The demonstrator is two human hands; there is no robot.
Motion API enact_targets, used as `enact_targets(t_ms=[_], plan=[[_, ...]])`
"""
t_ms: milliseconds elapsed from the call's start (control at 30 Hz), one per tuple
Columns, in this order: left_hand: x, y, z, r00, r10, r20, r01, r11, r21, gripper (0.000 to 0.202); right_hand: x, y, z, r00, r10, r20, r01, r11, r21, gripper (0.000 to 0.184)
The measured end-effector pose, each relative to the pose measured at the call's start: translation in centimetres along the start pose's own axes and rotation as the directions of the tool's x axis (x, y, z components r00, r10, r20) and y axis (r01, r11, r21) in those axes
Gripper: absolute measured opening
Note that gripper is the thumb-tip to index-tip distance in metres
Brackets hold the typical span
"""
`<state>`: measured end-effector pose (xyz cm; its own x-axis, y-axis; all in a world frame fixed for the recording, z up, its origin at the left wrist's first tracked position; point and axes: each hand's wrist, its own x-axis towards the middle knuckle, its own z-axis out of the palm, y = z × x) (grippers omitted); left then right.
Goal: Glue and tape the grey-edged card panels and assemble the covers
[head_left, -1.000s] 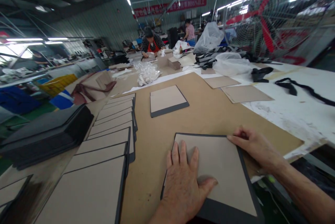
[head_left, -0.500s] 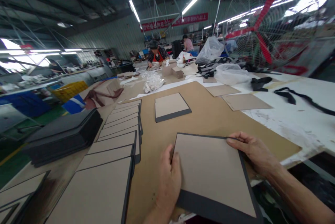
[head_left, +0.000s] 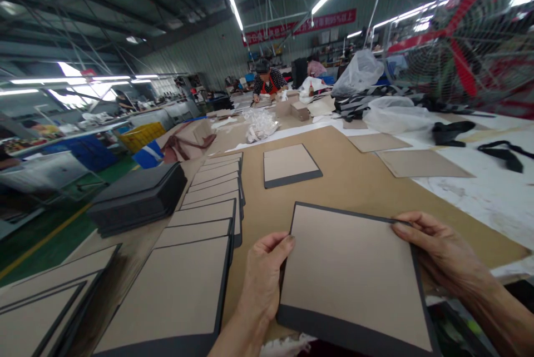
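Observation:
Between my two hands is a beige board with a dark grey border (head_left: 354,273), tilted toward me over the table's near edge. My left hand (head_left: 267,268) pinches its left edge, thumb on top. At the upper right corner my right hand (head_left: 434,246) grips it between thumb and fingers. Beyond it a similar bordered panel (head_left: 290,162) lies flat on the brown sheet (head_left: 334,193). To the left of my left hand runs an overlapping row of the same bordered panels (head_left: 179,284).
A stack of dark grey sheets (head_left: 137,201) stands at the left, with more bordered panels (head_left: 37,312) nearer me. Plain beige boards (head_left: 421,162), black straps (head_left: 500,151) and clear plastic bags (head_left: 392,115) lie at the right. A large fan (head_left: 450,34) and a co-worker (head_left: 267,82) are farther back.
My left hand has shifted from a flat hold along the board's side to a pinch higher on its left edge. The view has turned slightly left.

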<state>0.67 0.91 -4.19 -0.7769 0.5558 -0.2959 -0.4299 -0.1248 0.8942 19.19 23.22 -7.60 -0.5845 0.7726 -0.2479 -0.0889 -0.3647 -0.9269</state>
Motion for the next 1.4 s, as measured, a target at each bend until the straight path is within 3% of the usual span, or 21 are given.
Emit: enact_targets(t_ms=[200, 333, 467, 700, 933, 1133, 1300, 1400], plan=[[0.1, -0.1, 0.1, 1.000, 0.001, 0.001, -0.001, 1.000, -0.031, 0.029, 0.0, 0.2, 0.0, 1.000, 0.012, 0.002, -0.012, 1.000, 0.020, 0.042], [0.3, 1.0, 0.5, 0.996, -0.029, 0.090, 0.039, 0.993, -0.114, 0.028, -0.3, 0.3, 0.1, 1.000, 0.000, 0.031, 0.000, 1.000, 0.005, 0.040], [0.6, 1.9, 0.7, 0.984, -0.038, 0.171, 0.052, 0.996, -0.076, 0.027, -0.9, 0.1, 0.5, 0.999, -0.014, 0.048, 0.013, 1.000, 0.020, 0.039], [0.8, 1.4, 1.3, 0.999, 0.035, 0.033, -0.033, 0.996, -0.079, 0.029, -1.7, 0.6, 0.9, 0.996, 0.068, 0.060, -0.073, 0.994, 0.086, 0.042], [0.9, 0.4, 2.1, 0.997, 0.059, 0.040, -0.057, 0.997, -0.048, 0.025, -2.1, 1.3, 1.5, 0.989, 0.148, 0.032, -0.149, 0.987, 0.065, 0.046], [0.8, 0.9, 2.0, 0.991, 0.001, 0.137, 0.023, 0.985, -0.169, 0.021, -2.1, 1.5, 1.1, 0.992, 0.115, 0.059, -0.119, 0.990, 0.071, 0.045], [1.4, 1.2, 1.8, 0.987, -0.075, 0.144, 0.088, 0.992, -0.086, 0.020, -2.1, 1.5, 1.6, 0.991, 0.108, 0.084, -0.107, 0.994, -0.019, 0.044], [2.3, 1.2, 1.4, 0.992, -0.049, 0.120, 0.055, 0.997, -0.046, 0.024, -1.9, 0.9, 1.7, 0.998, -0.056, -0.010, 0.056, 0.998, -0.011, 0.040]])
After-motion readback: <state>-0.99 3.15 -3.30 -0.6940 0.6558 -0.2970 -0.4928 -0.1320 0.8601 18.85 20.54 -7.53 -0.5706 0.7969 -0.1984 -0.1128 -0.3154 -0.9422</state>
